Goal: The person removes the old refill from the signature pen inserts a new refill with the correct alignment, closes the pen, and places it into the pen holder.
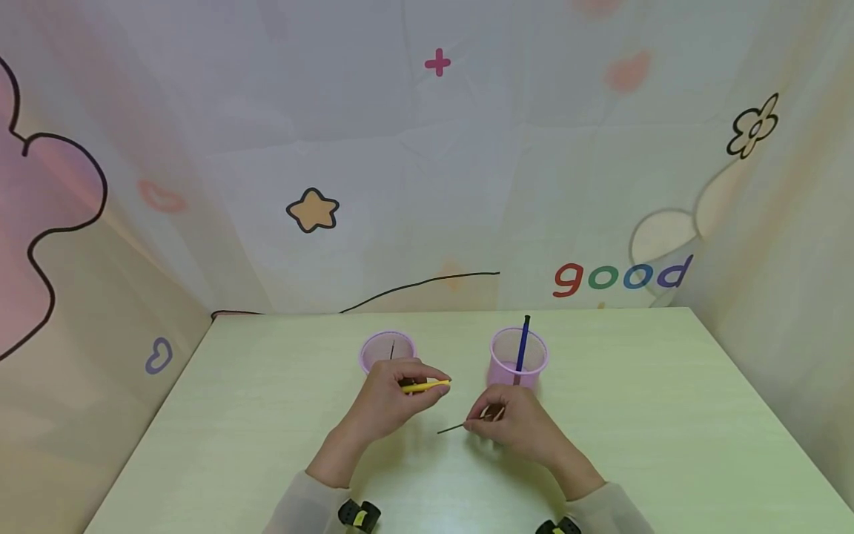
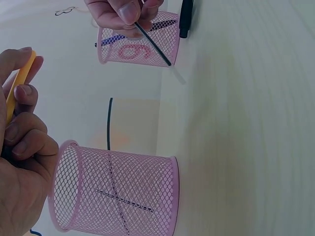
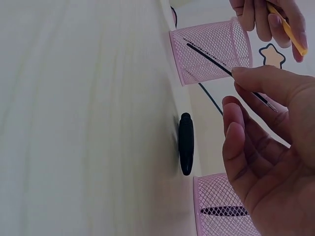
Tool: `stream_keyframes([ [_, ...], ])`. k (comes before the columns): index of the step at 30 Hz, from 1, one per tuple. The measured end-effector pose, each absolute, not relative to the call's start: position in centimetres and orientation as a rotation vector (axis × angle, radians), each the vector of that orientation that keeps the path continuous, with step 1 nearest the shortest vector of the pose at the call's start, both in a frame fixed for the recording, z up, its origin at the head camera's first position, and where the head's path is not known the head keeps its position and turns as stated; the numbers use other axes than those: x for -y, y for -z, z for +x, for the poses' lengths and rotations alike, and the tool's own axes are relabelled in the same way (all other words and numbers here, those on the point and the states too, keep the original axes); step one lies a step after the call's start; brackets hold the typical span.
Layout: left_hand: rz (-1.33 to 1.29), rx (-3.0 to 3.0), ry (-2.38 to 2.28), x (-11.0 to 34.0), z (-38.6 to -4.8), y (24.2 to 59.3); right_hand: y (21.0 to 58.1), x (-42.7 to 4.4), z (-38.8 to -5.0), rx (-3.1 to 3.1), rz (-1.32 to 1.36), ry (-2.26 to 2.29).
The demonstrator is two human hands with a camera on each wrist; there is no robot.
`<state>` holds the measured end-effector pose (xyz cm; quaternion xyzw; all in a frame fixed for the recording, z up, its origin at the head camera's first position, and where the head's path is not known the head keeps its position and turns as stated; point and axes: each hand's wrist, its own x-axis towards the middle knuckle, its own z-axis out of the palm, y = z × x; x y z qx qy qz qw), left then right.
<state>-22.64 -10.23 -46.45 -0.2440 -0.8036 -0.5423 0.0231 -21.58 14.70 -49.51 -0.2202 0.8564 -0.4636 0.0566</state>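
In the head view the left hand (image 1: 387,404) holds a yellow pen barrel (image 1: 427,386) between thumb and fingers, in front of the left pink mesh cup (image 1: 362,357). Pinched in the right hand's (image 1: 527,430) thumb and fingertips is a thin dark refill (image 1: 451,429), tilted, its free end pointing left. The right wrist view shows this refill (image 3: 211,59) with a pale tip beyond the fingers. Barrel and refill are apart. Thin dark sticks (image 2: 109,123) stand inside the left cup (image 2: 142,172) in the left wrist view.
A second pink mesh cup (image 1: 497,367) stands behind the right hand, with a dark blue pen (image 1: 523,345) leaning in it. A short black object (image 3: 186,142) lies on the table (image 1: 667,415) between the cups. A patterned curtain (image 1: 427,170) hangs behind the table's back edge.
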Motion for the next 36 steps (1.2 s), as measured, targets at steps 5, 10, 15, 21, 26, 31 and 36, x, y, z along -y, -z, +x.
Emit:
stream_keyframes([
  [5, -0.764, 2.482, 1.679, 10.29, -22.69, 46.43, 49.73, -14.51, -21.70, -2.607, -0.679, 1.383],
  [10, -0.769, 2.474, 1.688, 10.35, -22.72, 46.42, 49.95, -14.38, -21.76, -2.639, -0.692, 1.334],
  [15, -0.772, 2.475, 1.689, 10.40, -22.74, 46.36, 50.03, -14.27, -21.61, -2.687, -0.716, 1.259],
  [21, -0.771, 2.477, 1.692, 10.43, -22.72, 46.27, 49.91, -14.23, -21.50, -2.709, -0.752, 1.167],
  [26, -0.772, 2.470, 1.704, 10.41, -22.69, 46.26, 49.86, -14.19, -21.50, -2.734, -0.747, 1.086],
  [31, -0.776, 2.461, 1.705, 10.41, -22.71, 46.28, 49.96, -14.16, -21.50, -2.778, -0.750, 1.013],
  [36, -0.770, 2.466, 1.698, 10.41, -22.69, 46.23, 49.96, -14.12, -21.44, -2.808, -0.761, 0.959],
])
